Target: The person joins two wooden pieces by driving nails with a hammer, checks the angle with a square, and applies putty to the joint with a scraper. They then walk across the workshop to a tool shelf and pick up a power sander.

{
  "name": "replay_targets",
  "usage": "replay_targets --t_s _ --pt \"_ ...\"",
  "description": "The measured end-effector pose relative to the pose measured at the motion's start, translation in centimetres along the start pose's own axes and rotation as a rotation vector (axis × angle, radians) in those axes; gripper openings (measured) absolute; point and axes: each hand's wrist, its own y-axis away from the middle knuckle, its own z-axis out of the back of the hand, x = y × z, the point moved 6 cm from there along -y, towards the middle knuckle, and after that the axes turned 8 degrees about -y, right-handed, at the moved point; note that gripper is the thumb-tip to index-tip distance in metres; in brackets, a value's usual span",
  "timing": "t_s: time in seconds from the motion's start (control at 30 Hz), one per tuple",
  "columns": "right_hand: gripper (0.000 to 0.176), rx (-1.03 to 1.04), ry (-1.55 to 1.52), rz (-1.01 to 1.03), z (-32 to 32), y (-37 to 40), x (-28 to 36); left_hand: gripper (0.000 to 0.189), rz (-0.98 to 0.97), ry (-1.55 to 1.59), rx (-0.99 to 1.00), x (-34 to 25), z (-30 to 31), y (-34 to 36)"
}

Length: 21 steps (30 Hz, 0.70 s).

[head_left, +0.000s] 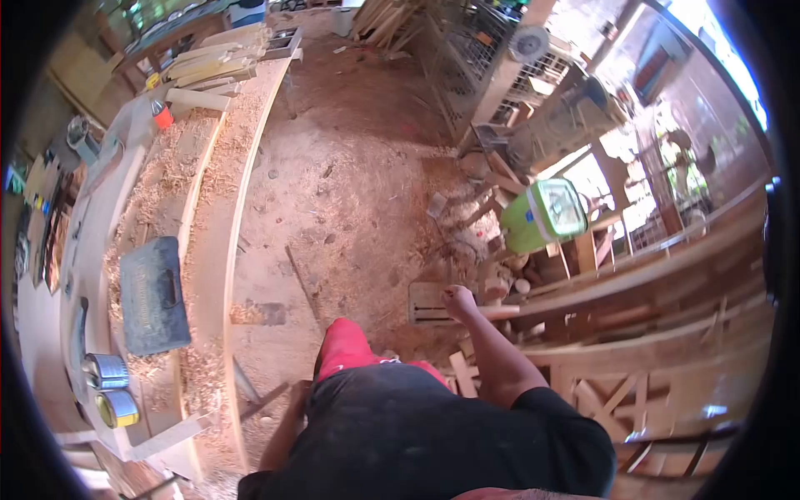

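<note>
My right hand [457, 303] is held out over the floor with its fingers curled in, and nothing shows sticking out of it. In the picture it lies beside a slotted wooden piece [429, 303] on the ground. My left hand [297, 400] hangs low at my side, partly behind my dark shirt; its fingers cannot be made out. Left of it runs the long workbench [218, 292], covered in wood shavings. On that bench lie a dark tool case [155, 295] and two tins, one blue-grey [106, 372] and one yellow-rimmed [117, 409].
Stacked wooden strips [218, 60] and a red-labelled bottle [162, 115] are on the bench's far end. A green container [533, 218] stands at right, above scattered wood pieces. Shavings strew the dirt floor [342, 192], where a thin stick [302, 281] lies. Wooden frames [612, 400] are at lower right.
</note>
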Motion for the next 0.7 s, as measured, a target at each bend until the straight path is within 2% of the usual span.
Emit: replay_targets --t_s 0.03,0.07,0.1,0.2,0.23,0.27,0.3,0.33,0.37,0.4,0.43,0.47,0.53,0.57,0.6,0.63,0.7 --pt "0.030 -0.025 -0.025 0.027 1.0 -2.6 0.5 0.044 0.021 0.117 -0.013 -3.3 1.9 -1.3" --pt "0.030 -0.051 -0.056 0.047 1.6 -4.9 0.8 0.050 0.160 0.580 0.007 -9.1 4.3 -0.2" --pt "0.030 -0.078 -0.090 0.059 1.9 -6.7 0.8 0.052 0.163 0.552 0.022 -13.4 5.8 -1.6" --pt "0.024 0.108 -0.071 -0.173 -0.7 -12.6 -5.4 0.055 0.115 0.536 0.093 -20.9 8.5 -8.5" --pt "0.019 0.193 0.064 -0.147 -2.8 -14.3 -8.9 0.055 0.062 0.578 0.121 -22.5 8.7 -12.4" --pt "0.015 0.540 0.355 -0.066 -4.8 -15.3 -10.5 0.055 0.010 0.618 0.155 -24.0 9.5 -16.2" --pt "0.016 0.517 -0.123 -0.114 -7.5 -16.2 -19.2 0.055 -0.024 0.542 0.179 -26.0 11.1 -19.8" --pt "0.014 0.479 -0.204 -0.422 -7.9 -15.3 -20.8 0.055 -0.060 0.467 0.203 -28.4 13.1 -23.6" --pt "0.012 0.433 -0.290 -0.738 -7.5 -14.4 -20.6 0.055 -0.092 0.387 0.234 -30.4 14.6 -27.1" --pt "0.012 0.406 -0.364 -0.793 -6.0 -15.2 -19.5 0.052 -0.090 0.396 0.328 -30.8 14.4 -32.6" --pt "0.012 0.376 -0.438 -0.853 -4.2 -15.7 -18.9 0.047 0.071 0.458 0.256 -36.1 18.2 -32.8" --pt "0.013 0.340 -0.511 -0.900 -1.7 -17.3 -18.0 0.046 0.060 0.463 0.223 -40.4 21.7 -34.6" --pt "0.014 0.286 -0.670 -0.992 2.2 -19.7 -14.9 0.048 -0.127 0.220 0.170 -44.5 25.0 -44.2" --pt "0.016 0.269 -0.763 -1.030 3.0 -21.1 -12.7 0.047 -0.225 0.172 0.067 -48.9 28.8 -45.4" --pt "0.016 0.098 -0.553 -0.926 5.8 -23.9 -5.4 0.047 -0.326 0.120 -0.040 -54.1 32.7 -45.6" --pt "0.015 0.132 -0.457 -0.815 5.4 -27.4 -6.8 0.047 -0.351 0.135 -0.052 -57.7 35.3 -46.8" --pt "0.023 0.194 -0.304 -0.785 7.1 -34.5 -2.4 0.048 -0.396 0.171 -0.064 -63.4 39.5 -49.9"
